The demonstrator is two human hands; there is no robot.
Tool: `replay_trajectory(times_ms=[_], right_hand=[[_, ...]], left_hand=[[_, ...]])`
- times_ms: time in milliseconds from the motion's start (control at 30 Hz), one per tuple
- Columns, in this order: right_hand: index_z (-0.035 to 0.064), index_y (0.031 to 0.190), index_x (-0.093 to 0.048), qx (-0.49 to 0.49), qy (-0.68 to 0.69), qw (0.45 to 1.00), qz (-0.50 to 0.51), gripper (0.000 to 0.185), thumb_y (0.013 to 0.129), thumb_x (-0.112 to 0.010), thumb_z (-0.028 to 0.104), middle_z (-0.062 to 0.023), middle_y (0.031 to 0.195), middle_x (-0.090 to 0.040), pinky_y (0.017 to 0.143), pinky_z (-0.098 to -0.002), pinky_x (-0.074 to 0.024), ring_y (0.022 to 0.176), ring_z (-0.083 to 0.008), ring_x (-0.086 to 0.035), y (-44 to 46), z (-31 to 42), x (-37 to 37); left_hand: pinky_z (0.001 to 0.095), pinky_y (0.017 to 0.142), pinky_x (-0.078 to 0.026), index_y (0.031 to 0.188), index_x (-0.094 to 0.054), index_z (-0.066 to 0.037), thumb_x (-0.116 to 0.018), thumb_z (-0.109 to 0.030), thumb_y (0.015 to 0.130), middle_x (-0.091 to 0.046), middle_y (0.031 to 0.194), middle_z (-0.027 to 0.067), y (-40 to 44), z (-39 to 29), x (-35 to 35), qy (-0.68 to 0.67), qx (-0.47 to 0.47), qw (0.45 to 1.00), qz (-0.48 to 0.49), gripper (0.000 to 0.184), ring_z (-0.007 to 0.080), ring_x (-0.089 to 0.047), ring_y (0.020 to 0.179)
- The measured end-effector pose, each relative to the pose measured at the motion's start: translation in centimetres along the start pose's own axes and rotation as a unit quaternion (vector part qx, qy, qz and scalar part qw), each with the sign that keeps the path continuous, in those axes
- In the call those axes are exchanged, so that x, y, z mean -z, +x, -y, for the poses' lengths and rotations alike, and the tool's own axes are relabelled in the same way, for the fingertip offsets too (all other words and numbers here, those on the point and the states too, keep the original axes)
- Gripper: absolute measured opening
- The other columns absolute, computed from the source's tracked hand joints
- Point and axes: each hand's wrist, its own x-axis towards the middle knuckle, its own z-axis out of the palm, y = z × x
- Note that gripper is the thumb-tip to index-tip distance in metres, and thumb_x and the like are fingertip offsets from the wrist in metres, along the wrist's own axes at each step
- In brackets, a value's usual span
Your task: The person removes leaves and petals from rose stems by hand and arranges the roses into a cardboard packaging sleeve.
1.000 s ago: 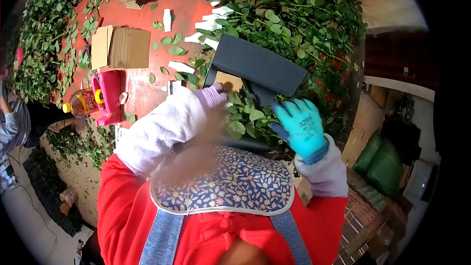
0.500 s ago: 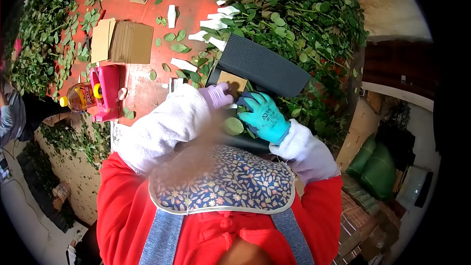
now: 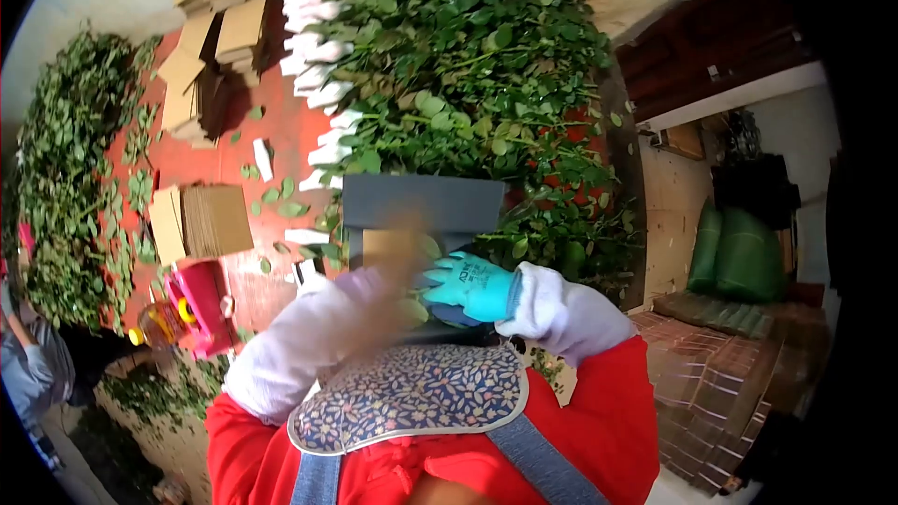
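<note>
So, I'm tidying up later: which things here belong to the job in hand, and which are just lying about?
Likely the job: black stand by the right hand, cardboard piece beside it, leafy stems, cardboard stacks.
Seemingly lying about: yellow-capped bottle, pink container, green bundles, loose leaves.

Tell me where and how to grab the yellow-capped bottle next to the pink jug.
Probably best to grip the bottle near its cap end, coming from your left: the yellow cap points that way, away from the pink jug, which crowds the other end.
</note>
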Motion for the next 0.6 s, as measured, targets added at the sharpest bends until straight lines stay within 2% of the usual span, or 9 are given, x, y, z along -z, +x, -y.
replay_trajectory(times_ms=[100, 200, 267, 333, 400, 467, 533, 567, 600], right_hand=[[0.0129, 0.107, -0.063, 0.016, 0.005, 0.995, -0.094, 0.03, 0.08, -0.064, 0.026, -0.0071, 0.111, -0.061, 0.083, -0.0396, -0.0455, 0.098, -0.0266, -0.059, 0.4, 1.5, 6.7], [0.0092, 0.104, -0.063, 0.003, 0.004, 0.993, -0.119, 0.025, 0.083, -0.064, 0.022, -0.0082, 0.097, -0.063, 0.077, -0.0389, -0.0462, 0.089, -0.0257, -0.06, 1.2, 0.2, 12.2], [0.0092, 0.104, -0.062, -0.003, -0.103, 0.956, -0.273, 0.025, 0.082, -0.065, 0.02, -0.0089, 0.09, -0.062, 0.079, -0.0387, -0.0454, 0.086, -0.0264, -0.06, 2.3, -4.1, 13.7], [0.0095, 0.107, -0.06, -0.097, -0.162, 0.929, -0.317, 0.027, 0.082, -0.063, 0.021, -0.0088, 0.094, -0.062, 0.082, -0.0396, -0.0444, 0.091, -0.0273, -0.058, 4.6, -8.6, 15.5], [0.0124, 0.11, -0.06, -0.204, -0.305, 0.886, -0.285, 0.025, 0.086, -0.057, 0.021, -0.0081, 0.105, -0.06, 0.083, -0.0427, -0.043, 0.1, -0.0286, -0.056, 7.1, -15.9, 14.9], [0.0167, 0.115, -0.06, -0.288, -0.368, 0.865, -0.181, 0.028, 0.089, -0.051, 0.02, -0.0056, 0.117, -0.056, 0.084, -0.0449, -0.0409, 0.108, -0.0281, -0.052, 9.1, -22.9, 13.9], [0.019, 0.118, -0.06, -0.419, -0.365, 0.831, -0.016, 0.034, 0.084, -0.059, 0.023, -0.0049, 0.125, -0.05, 0.088, -0.0452, -0.038, 0.117, -0.026, -0.045, 10.7, -27.5, 13.2], [0.0214, 0.116, -0.061, -0.436, -0.345, 0.83, 0.047, 0.033, 0.083, -0.06, 0.02, -0.0036, 0.122, -0.052, 0.088, -0.0429, -0.0372, 0.116, -0.0238, -0.046, 10.5, -27.0, 14.2], [0.0223, 0.113, -0.062, -0.398, -0.375, 0.835, 0.054, 0.033, 0.081, -0.06, 0.017, -0.0029, 0.116, -0.054, 0.088, -0.0427, -0.0377, 0.115, -0.0235, -0.046, 9.9, -27.1, 14.3]], left_hand=[[0.0389, 0.074, -0.052, 0.102, -0.067, -0.015, -0.071, -0.02, 0.075, -0.058, 0.1, 0.0108, -0.6, -1.0, 0.5, -0.01, 0.022, 1.0, 0.001, 0.027, 0.0312, -0.062, 0.086], [0.0387, 0.074, -0.052, 0.102, -0.067, -0.015, -0.071, -0.019, 0.075, -0.058, 0.1, 0.0107, -1.5, -1.5, 0.8, -0.02, 0.038, 0.999, -0.006, 0.027, 0.0311, -0.062, 0.086], [0.0385, 0.074, -0.052, 0.103, -0.067, -0.015, -0.07, -0.019, 0.076, -0.058, 0.1, 0.0106, -2.0, -1.9, 0.8, -0.022, 0.045, 0.999, -0.009, 0.028, 0.031, -0.062, 0.086], [0.0384, 0.074, -0.052, 0.103, -0.067, -0.015, -0.07, -0.019, 0.076, -0.058, 0.1, 0.0106, -2.3, -2.1, 0.6, -0.024, 0.052, 0.998, -0.013, 0.028, 0.0309, -0.062, 0.087], [0.0382, 0.074, -0.052, 0.104, -0.067, -0.015, -0.07, -0.019, 0.076, -0.058, 0.1, 0.0105, -2.5, -2.3, 0.3, -0.027, 0.058, 0.998, -0.016, 0.028, 0.0308, -0.062, 0.087], [0.0381, 0.074, -0.053, 0.104, -0.067, -0.015, -0.07, -0.018, 0.076, -0.058, 0.1, 0.0104, -2.7, -2.3, 0.1, -0.031, 0.064, 0.997, -0.019, 0.028, 0.0308, -0.062, 0.087], [0.0379, 0.074, -0.053, 0.104, -0.067, -0.015, -0.07, -0.018, 0.076, -0.059, 0.1, 0.0103, -3.0, -2.2, -0.1, -0.034, 0.069, 0.997, -0.023, 0.029, 0.0307, -0.062, 0.087], [0.0379, 0.074, -0.053, 0.104, -0.067, -0.015, -0.07, -0.018, 0.076, -0.059, 0.1, 0.0103, -3.1, -2.1, -0.1, -0.037, 0.07, 0.996, -0.027, 0.029, 0.0306, -0.063, 0.087], [0.0378, 0.074, -0.053, 0.105, -0.067, -0.016, -0.07, -0.018, 0.076, -0.059, 0.1, 0.0103, -3.2, -2.1, -0.1, -0.041, 0.069, 0.996, -0.031, 0.029, 0.0306, -0.063, 0.087]])
